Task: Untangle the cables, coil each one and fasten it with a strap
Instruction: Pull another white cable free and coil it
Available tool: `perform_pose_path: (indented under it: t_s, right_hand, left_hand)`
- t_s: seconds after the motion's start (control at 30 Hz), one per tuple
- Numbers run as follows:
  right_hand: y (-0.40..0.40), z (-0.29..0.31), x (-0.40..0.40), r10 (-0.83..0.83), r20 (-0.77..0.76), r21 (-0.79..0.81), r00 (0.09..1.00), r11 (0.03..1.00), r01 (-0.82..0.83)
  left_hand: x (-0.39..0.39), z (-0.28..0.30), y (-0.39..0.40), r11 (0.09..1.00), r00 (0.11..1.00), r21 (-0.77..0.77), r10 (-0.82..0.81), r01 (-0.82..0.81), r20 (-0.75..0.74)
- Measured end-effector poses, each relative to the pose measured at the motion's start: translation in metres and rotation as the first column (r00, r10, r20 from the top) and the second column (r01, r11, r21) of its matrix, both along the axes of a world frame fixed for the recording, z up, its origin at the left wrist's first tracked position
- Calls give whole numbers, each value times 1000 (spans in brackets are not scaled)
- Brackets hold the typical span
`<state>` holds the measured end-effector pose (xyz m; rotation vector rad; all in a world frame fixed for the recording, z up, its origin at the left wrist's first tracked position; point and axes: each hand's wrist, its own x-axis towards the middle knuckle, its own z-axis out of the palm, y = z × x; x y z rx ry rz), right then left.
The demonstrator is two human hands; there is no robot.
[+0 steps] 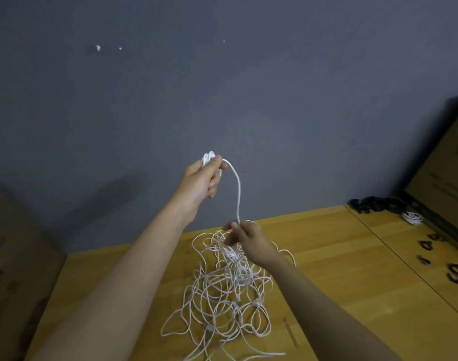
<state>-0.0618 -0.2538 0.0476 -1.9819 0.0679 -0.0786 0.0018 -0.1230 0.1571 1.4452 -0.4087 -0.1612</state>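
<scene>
A big tangle of thin white cables (222, 295) lies on the wooden table (340, 269). My left hand (202, 181) is raised high above it and grips a small white coil (209, 158) of cable. From that coil one white strand (239, 194) arcs down to my right hand (245, 239), which pinches it just above the top of the tangle. Part of the pile is lifted toward my right hand.
A finished white coil (412, 218) and a heap of black straps (376, 204) lie at the table's far right. More black straps (457, 273) are scattered along the right side. A grey wall stands behind, a cardboard box (17, 269) at left.
</scene>
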Motion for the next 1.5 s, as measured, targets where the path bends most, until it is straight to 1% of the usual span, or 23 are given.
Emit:
perform_pose_path:
  t_s: [0.07,0.13,0.2,0.27,0.33,0.4,0.5,0.57,0.7,0.77,0.83,0.87,0.93,0.97,1.0,1.07,1.1,1.13,1.17,1.27,1.37,1.43,1.5]
  right_hand:
    - [-9,21,12,-149,173,143,974,982,124]
    - [-18,50,24,-289,369,241,883,948,210]
    - [-20,74,31,-269,494,183,827,962,203]
    - [-18,84,37,-165,528,-8,833,980,199]
    - [-17,84,42,-167,509,-117,844,958,260]
    - [-19,80,44,-192,412,-211,891,931,298]
    - [-14,58,41,-93,105,-631,990,763,139]
    - [-3,43,37,-13,3,-755,1000,656,11]
    - [16,28,25,109,-18,-904,994,423,-62]
    - [22,24,17,170,45,-938,985,345,-17]
    - [26,19,7,232,137,-915,963,401,33]
    - [26,18,3,243,197,-863,950,503,50]
    - [24,17,-4,183,277,-613,943,790,27]
    - [21,15,-7,146,262,-461,954,887,-9]
    - [17,12,-8,118,234,-342,965,939,-31]
    - [5,6,-9,73,159,-252,985,967,-31]
    - [-3,2,-9,41,134,-252,990,968,-5]
    - [-11,-2,-9,-3,120,-253,993,967,33]
    - [-18,-5,-9,-41,114,-236,993,969,68]
    - [-32,-12,-7,-91,160,-303,983,943,136]
    - [-32,-14,-7,-96,264,-369,960,909,192]
    - [-31,-21,-9,-68,261,-380,963,910,168]
    - [-33,-31,-14,-56,183,-347,981,930,118]
  left_hand:
    - [6,5,8,998,998,-7,57,-57,-5]
    - [9,8,14,998,998,27,61,-60,-29]
    - [8,10,19,996,998,87,33,-28,-50]
    - [5,12,22,992,998,124,1,7,-64]
    - [0,16,26,994,993,88,-57,67,-105]
    - [-5,21,30,985,973,-31,-170,167,-154]
    - [-14,27,36,930,922,-215,-339,298,-187]
    - [-19,28,34,913,906,-234,-380,335,-186]
    - [-17,14,18,881,937,-448,-272,150,-221]
    - [-12,5,8,907,975,-421,-116,26,-191]
    - [-6,-10,-2,963,997,-262,42,-57,-61]
    - [-2,-17,-5,984,995,-156,92,-86,27]
    - [3,-30,-8,979,973,145,110,-141,201]
    - [5,-36,-6,935,959,316,74,-162,272]
    - [7,-42,-3,856,944,486,9,-177,329]
    - [12,-54,4,604,906,763,-153,-231,395]
    - [11,-57,7,483,896,842,-222,-241,384]
    - [10,-60,9,407,895,886,-276,-221,351]
    - [6,-62,9,380,891,906,-326,-184,317]
    - [-6,-69,1,376,834,925,-489,-62,255]
    - [-14,-74,1,361,859,930,-496,68,130]
    - [-13,-75,6,480,884,868,-451,124,123]
    - [-15,-69,9,683,931,713,-344,159,122]
